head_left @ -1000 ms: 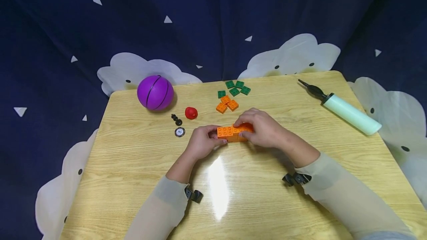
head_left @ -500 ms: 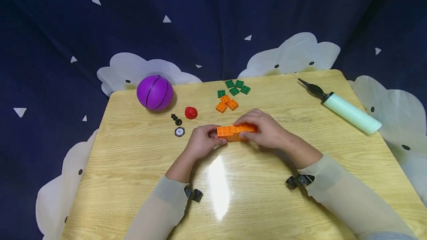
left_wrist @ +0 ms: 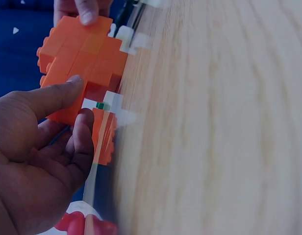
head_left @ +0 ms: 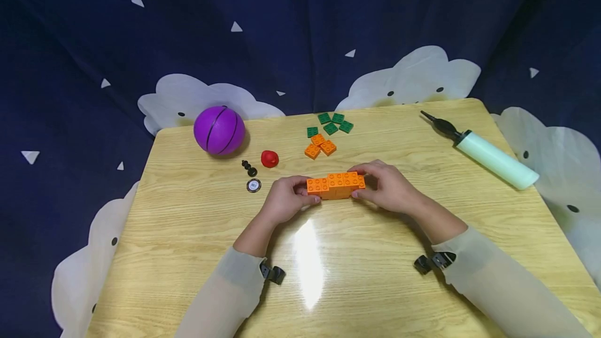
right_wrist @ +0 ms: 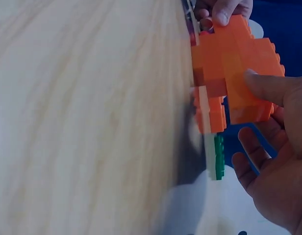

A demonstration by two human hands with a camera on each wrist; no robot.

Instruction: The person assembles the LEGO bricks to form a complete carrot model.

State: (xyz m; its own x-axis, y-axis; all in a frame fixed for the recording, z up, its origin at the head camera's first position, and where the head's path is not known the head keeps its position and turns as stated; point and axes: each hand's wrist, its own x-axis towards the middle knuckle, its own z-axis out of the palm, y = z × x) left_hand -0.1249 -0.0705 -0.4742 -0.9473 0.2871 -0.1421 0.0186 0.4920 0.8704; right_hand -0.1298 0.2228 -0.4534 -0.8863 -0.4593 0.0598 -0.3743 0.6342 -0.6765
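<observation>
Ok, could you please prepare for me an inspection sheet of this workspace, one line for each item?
Surface: light wooden table with a bright glare near its middle.
Job's things: joined orange bricks, held up by both ends; three loose orange bricks and five green bricks lie beyond.
Clutter: purple ball, small red object, black piece, round chip, pump with pale green barrel.
Hands: left hand and right hand each grip one end of the joined orange bricks.
Cables: nothing seen.
Surroundings: dark blue curtain with white clouds and triangles.
</observation>
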